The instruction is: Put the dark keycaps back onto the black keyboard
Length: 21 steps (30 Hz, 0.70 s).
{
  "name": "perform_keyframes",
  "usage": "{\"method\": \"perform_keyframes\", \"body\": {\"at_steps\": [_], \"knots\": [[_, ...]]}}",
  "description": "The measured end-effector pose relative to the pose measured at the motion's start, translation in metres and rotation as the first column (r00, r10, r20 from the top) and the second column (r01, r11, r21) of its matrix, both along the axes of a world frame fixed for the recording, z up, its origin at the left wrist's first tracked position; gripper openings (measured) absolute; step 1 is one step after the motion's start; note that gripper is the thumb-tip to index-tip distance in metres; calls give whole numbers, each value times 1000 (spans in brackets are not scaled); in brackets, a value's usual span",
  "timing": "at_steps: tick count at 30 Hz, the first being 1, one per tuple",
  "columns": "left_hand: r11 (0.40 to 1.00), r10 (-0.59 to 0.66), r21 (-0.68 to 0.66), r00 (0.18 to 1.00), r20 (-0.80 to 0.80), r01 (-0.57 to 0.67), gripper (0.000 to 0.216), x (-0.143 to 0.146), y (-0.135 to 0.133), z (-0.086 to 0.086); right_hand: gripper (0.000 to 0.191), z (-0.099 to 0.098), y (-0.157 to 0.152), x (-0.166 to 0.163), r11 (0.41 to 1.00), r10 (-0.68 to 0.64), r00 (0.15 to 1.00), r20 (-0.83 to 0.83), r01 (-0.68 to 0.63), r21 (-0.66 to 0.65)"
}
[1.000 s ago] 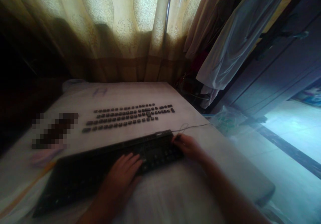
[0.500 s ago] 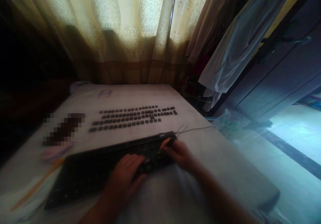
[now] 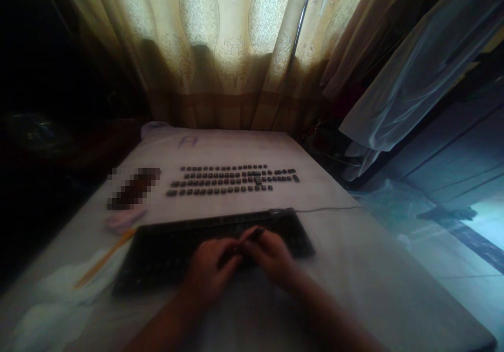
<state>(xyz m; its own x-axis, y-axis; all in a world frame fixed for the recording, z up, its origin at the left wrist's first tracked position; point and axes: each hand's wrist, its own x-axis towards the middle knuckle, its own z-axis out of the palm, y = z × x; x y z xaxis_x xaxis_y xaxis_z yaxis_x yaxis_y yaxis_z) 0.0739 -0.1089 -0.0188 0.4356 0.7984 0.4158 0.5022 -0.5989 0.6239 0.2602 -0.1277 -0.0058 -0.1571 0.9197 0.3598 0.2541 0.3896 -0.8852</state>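
"Where's the keyboard?"

"Beneath both hands: the left hand (image 3: 212, 262) and right hand (image 3: 270, 252) meet fingertip to fingertip, or nearly, over the keyboard (image 3: 169, 249), right of its middle."

"Holding anything?"

"The right's curled fingers grip a small dark object (image 3: 258, 233), too blurred to name. The left's are bunched; whether they pinch something, I can't tell."

"And the loose keycaps (image 3: 232, 182)?"

"In rows beyond the keyboard's far edge."
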Motion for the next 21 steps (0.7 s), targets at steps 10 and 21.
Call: {"method": "perform_keyframes", "body": {"at_steps": [10,21], "knots": [[999,22,-23,999,-35,-23,16,-1,-1,7,16,-2,-4,-4,999,3,998,-56,-5,-38],[978,-5,206,991,-135,33,15,-11,5,5,21,-5,-5,8,994,-70,976,-206,50,-99]]}}
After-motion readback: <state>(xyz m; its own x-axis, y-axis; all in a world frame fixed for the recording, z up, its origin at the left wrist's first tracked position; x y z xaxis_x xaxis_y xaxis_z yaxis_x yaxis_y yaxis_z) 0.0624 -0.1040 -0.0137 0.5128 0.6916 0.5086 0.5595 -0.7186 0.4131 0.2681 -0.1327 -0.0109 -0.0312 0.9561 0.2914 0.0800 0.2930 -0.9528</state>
